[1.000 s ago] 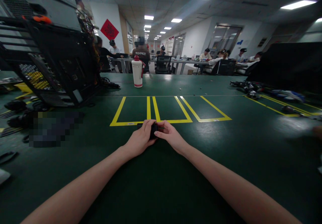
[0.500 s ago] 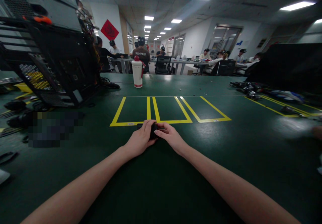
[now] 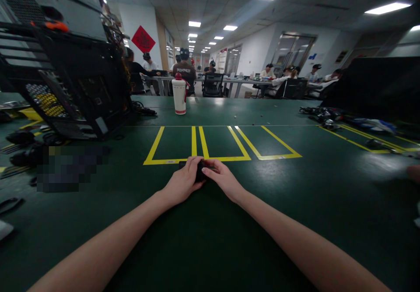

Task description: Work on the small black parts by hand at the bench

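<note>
"What's being held?"

"A small black object (image 3: 200,172). The left hand (image 3: 182,183) is curled over it, and the right hand (image 3: 225,180) has its thumb and fingertips closed on its right end."

"What is it, exactly?"

"Can't say; the fingers cover most of it. A dark bit pokes out beyond the left hand too."

"Where on the desk (image 3: 210,239)?"

"In the middle, just on the near side of the yellow tape (image 3: 229,158), about where the left and centre frames meet. Whether it rests on the surface or is slightly lifted, I can't tell."

"And around it?"

"A white bottle (image 3: 180,98) with a red top stands upright beyond the frames. A black computer case (image 3: 88,95) is on the left, with cables (image 3: 142,109) beside it. Further back, people sit at other tables (image 3: 241,81)."
</note>
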